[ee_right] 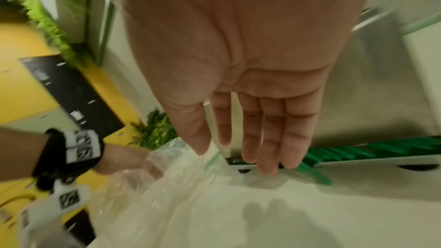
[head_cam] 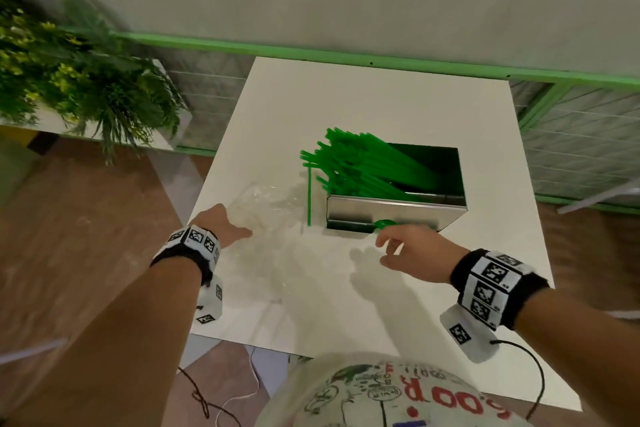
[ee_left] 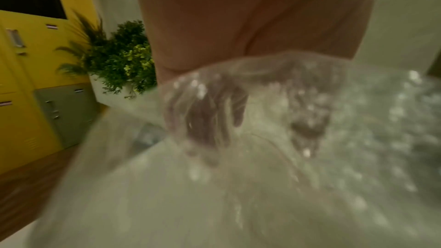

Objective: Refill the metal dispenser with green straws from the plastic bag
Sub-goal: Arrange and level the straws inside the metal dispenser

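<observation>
My right hand (head_cam: 412, 255) hangs above the tabletop (head_cam: 450, 340), fingers loose and apart, holding nothing. It is near the box's front, so I think it can tidy the straws. My left hand (head_cam: 221, 230), by the left edge, has its fingers closed on the clear bag (head_cam: 266, 204), which looks empty. Past my hands, the metal box (head_cam: 394, 211) sits near the middle. The straws (head_cam: 363, 163) lean out of its open top, poking left. One straw (head_cam: 309, 196) lies beside it.
</observation>
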A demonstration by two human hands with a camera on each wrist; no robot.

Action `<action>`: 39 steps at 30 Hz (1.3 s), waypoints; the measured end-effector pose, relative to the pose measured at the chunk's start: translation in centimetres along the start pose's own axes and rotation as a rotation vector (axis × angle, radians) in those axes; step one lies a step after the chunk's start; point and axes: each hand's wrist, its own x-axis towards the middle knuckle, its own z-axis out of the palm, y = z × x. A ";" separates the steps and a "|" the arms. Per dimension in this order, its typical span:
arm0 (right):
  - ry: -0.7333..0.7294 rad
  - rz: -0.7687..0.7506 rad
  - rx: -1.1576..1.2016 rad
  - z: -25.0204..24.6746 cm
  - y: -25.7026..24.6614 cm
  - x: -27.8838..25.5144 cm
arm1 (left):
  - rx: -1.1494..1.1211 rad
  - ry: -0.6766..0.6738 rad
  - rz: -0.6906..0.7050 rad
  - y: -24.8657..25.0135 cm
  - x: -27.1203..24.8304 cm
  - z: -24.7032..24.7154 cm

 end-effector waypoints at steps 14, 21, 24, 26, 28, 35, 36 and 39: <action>0.154 0.135 0.226 9.2 -13.0 13.2 | -0.061 -0.267 0.088 -9.6 -2.9 4.2; 0.165 0.375 0.120 10.6 -14.5 20.8 | -0.745 -0.306 -0.160 -17.7 -8.1 5.1; 0.193 0.294 -0.148 10.9 -14.8 22.0 | -0.923 -0.135 -0.213 -19.0 -8.5 5.1; 0.169 0.258 -0.241 10.9 -15.1 21.9 | -1.021 -0.040 -0.213 -18.9 -7.6 5.0; 0.125 0.245 -0.268 10.7 -15.1 20.6 | -1.100 0.002 -0.193 -17.6 -6.1 4.5; -0.096 0.185 -0.269 9.2 -10.7 11.8 | -1.190 0.040 -0.039 -8.0 -3.7 0.9; -0.105 0.181 -0.279 8.7 -9.6 10.4 | -1.169 0.037 -0.014 -6.6 -3.1 0.5; -0.120 0.182 -0.259 6.7 -5.7 6.1 | -1.128 0.054 0.026 -2.4 -1.6 -1.1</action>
